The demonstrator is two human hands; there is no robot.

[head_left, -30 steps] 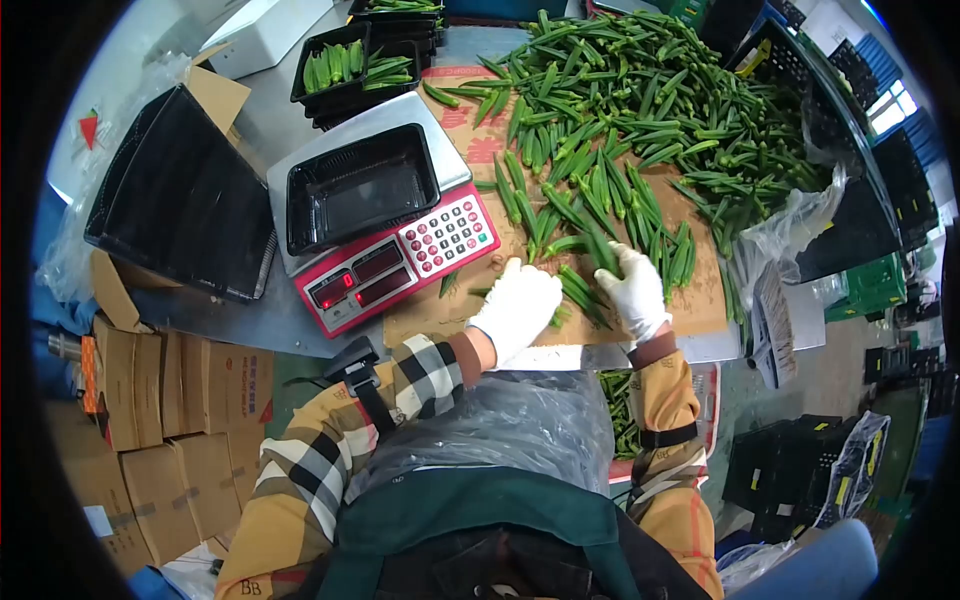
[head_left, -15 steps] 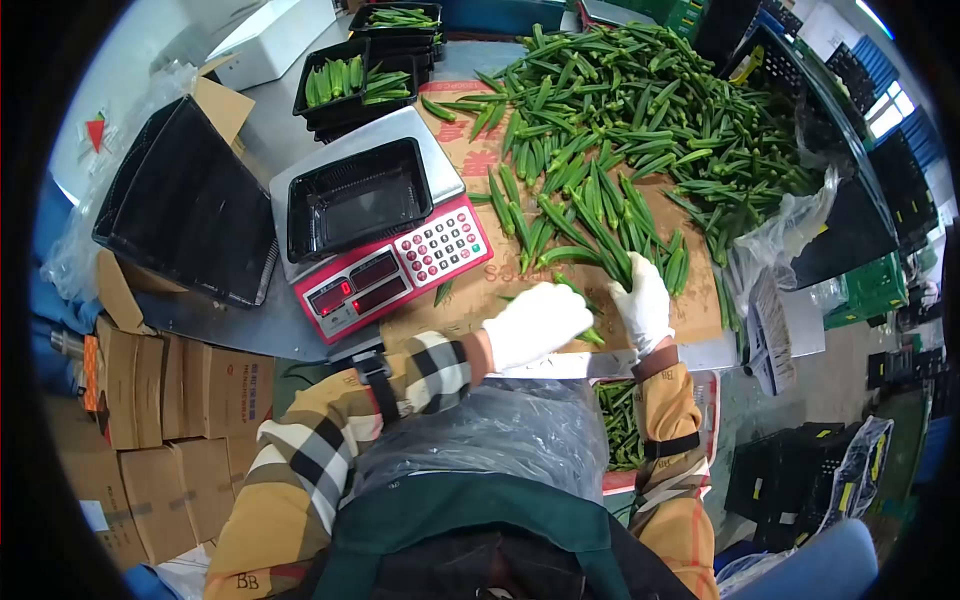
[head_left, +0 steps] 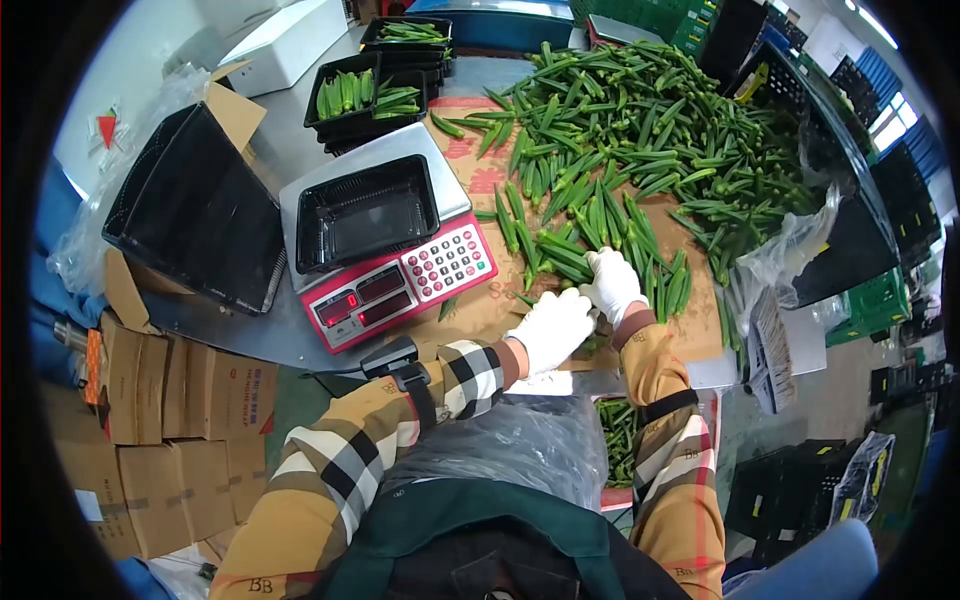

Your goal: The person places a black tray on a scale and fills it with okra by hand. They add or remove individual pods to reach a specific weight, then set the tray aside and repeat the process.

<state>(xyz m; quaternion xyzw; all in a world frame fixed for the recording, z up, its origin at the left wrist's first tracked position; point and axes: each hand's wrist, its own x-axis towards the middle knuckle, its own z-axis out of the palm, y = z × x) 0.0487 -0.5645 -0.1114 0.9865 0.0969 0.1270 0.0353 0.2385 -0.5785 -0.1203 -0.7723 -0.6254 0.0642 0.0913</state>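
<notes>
My left hand (head_left: 553, 330), in a white glove, is closed at the front of the cardboard sheet (head_left: 480, 320), with green okra partly showing beneath its fingers. Beside it my gloved right hand (head_left: 612, 285) curls its fingers around okra (head_left: 565, 262) at the near edge of the loose pods. Its fingertips are partly hidden. Beyond both hands spreads a large heap of okra (head_left: 660, 140). To the left, a black plastic tray (head_left: 368, 215) with nothing in it rests on a red and silver digital scale (head_left: 440, 260), whose display shows 0.
Filled black trays of okra (head_left: 345, 95) stand behind the scale. A stack of black trays (head_left: 195, 210) leans at the left, above cardboard boxes (head_left: 235, 395). A clear plastic bag (head_left: 785, 240) hangs at the right. More okra (head_left: 618, 440) lies in a container below the table edge.
My right hand has moved left and slightly up, onto the okra. My left hand has shifted right and down, so the two hands are now close together. The head view has tilted slightly.
</notes>
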